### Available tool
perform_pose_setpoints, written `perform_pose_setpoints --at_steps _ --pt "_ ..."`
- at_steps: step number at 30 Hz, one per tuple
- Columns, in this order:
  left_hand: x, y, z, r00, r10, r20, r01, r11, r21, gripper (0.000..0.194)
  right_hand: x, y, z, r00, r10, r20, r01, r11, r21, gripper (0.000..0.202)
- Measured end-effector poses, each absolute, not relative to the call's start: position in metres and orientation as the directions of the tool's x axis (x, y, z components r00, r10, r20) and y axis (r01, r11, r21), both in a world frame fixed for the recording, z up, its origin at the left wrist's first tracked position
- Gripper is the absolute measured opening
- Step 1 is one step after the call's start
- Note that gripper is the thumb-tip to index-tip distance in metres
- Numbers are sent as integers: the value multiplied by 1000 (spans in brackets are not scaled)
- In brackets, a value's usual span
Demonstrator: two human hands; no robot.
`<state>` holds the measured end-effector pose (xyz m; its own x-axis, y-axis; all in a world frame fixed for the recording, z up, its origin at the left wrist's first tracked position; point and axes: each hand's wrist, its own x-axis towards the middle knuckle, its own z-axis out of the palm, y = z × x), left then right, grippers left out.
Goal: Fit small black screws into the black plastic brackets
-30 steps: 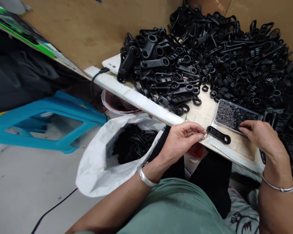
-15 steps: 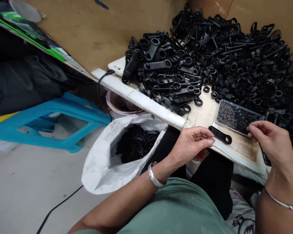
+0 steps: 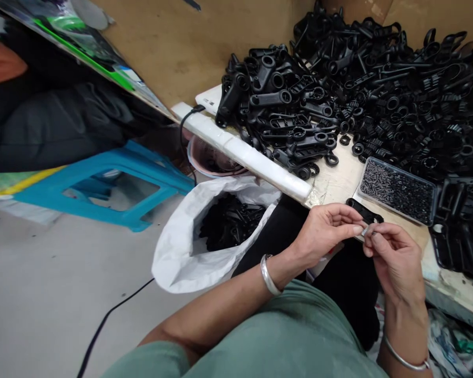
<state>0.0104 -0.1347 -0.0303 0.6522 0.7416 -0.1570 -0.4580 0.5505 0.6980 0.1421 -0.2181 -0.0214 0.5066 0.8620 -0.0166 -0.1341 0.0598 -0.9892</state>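
My left hand (image 3: 329, 231) and my right hand (image 3: 394, 249) meet at the table's front edge, fingertips nearly touching. Both are closed in a pinch. Between them is a tiny pale glint, too small to make out. Just behind the fingertips a black elongated plastic part (image 3: 364, 211) lies on the table, partly hidden by my hands. Behind my right hand stands a clear box (image 3: 398, 190) of small dark pieces, greyish on its left side and blacker on its right.
Black plastic parts (image 3: 390, 100) are heaped across the table's back. A white sack (image 3: 173, 252) holding black parts stands below the edge, near a blue stool (image 3: 102, 194). A person's dark-clothed leg (image 3: 63, 126) shows at left. Black trays (image 3: 457, 226) lie at right.
My right hand has left the clear box and come over to the left hand's fingertips. The view has shifted, and the black part is now more covered by my hands.
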Motion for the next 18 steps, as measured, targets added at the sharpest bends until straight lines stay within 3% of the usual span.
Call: perform_pose_setpoints --at_steps 18 --pt "7 -139 -30 657 738 -153 -451 547 705 27 125 -219 -29 605 796 6 -57 51 -997 16"
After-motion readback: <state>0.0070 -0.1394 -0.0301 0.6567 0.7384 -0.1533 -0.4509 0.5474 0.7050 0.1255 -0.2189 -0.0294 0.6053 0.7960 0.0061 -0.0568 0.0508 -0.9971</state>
